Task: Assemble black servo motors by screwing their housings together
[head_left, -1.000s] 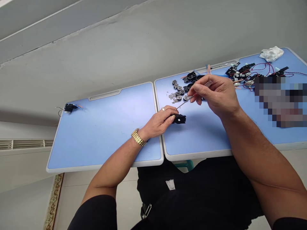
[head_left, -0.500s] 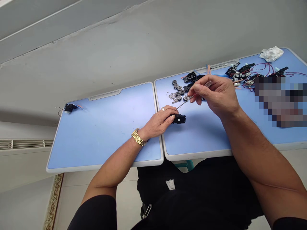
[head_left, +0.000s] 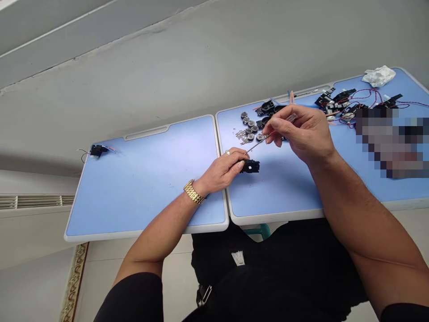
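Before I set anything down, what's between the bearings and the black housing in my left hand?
The head view shows the thin metal tool from your right hand crossing there, above blue tabletop.

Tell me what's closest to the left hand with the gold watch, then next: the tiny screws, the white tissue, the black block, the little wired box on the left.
1. Black block: touching the left hand, on its right.
2. Tiny screws: just beyond the hand, on the right table half.
3. Little wired box: far left table end.
4. White tissue: far right corner.
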The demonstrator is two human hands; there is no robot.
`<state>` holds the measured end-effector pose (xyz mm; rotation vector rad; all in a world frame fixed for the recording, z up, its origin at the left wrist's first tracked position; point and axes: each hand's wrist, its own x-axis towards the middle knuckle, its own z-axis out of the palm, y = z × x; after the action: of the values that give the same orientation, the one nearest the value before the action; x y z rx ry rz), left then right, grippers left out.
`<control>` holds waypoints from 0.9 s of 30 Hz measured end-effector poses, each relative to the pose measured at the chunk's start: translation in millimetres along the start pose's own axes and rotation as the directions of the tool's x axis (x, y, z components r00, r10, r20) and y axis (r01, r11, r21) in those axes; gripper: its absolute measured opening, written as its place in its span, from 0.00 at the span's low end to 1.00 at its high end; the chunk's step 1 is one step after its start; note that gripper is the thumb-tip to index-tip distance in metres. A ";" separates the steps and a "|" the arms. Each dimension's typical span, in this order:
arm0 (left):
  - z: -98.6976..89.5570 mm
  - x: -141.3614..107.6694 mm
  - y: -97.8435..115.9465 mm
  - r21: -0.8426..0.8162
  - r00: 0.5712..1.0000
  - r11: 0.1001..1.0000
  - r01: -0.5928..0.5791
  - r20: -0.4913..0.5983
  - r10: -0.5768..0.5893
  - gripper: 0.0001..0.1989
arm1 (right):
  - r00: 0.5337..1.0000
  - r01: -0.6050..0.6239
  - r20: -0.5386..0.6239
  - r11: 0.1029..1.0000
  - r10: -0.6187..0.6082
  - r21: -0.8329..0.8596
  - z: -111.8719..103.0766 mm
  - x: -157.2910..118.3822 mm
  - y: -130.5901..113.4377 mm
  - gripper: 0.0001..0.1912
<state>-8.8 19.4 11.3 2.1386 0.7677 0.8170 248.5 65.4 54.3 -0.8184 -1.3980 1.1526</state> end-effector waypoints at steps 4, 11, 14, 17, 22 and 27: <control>0.1 0.0 0.1 -0.004 1.000 1.000 -0.003 -0.006 0.003 0.16 | 1.000 0.006 0.003 1.000 -0.006 0.006 -0.8 0.6 0.3 0.13; 0.1 0.3 -0.8 -0.003 1.000 1.000 -0.017 -0.006 0.017 0.15 | 1.000 -0.006 0.002 1.000 0.006 -0.006 -1.2 -0.4 -0.6 0.13; 0.3 0.1 -1.2 -0.002 1.000 1.000 -0.020 -0.007 0.020 0.15 | 1.000 -0.014 -0.001 1.000 0.014 -0.001 -0.5 -1.2 -1.6 0.13; 0.7 -0.3 -1.9 0.000 1.000 1.000 -0.017 -0.008 0.017 0.16 | 1.000 -0.021 -0.003 1.000 0.021 -0.009 -0.3 -1.8 -3.1 0.14; 0.7 -0.3 -2.7 0.003 1.000 1.000 -0.019 -0.005 0.019 0.16 | 0.999 -0.008 0.049 0.997 0.012 -0.079 -1.3 -3.1 -7.6 0.17; 0.5 0.3 -2.1 0.006 1.000 1.000 -0.012 -0.002 0.012 0.16 | 0.995 0.039 0.100 0.989 -0.025 -0.143 -2.9 -4.4 -9.5 0.19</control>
<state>-8.8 20.6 9.5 2.1503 0.7599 0.8239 253.3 59.1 61.7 -0.8476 -1.5855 1.0878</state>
